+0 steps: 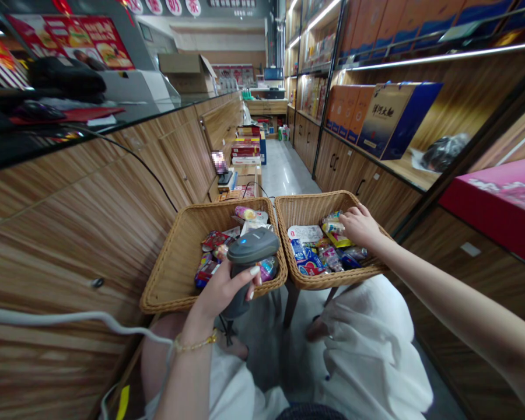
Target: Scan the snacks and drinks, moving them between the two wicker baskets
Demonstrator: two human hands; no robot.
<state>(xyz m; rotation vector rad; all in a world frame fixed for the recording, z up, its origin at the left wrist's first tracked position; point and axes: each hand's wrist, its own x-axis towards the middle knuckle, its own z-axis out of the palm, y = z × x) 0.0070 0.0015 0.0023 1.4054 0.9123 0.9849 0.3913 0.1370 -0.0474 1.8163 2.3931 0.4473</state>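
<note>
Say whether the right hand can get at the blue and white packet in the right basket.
Probably yes: the right hand is over the wicker basket, and the blue and white packet lies uncovered on top.

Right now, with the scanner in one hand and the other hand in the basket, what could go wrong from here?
The handheld barcode scanner is held up in the left hand over the left wicker basket, so a slip could drop it onto the snack packets. The white cable by the left forearm might snag. The right hand leans over the rim of the right wicker basket, which stands on narrow dark legs, so it might tip.
</note>
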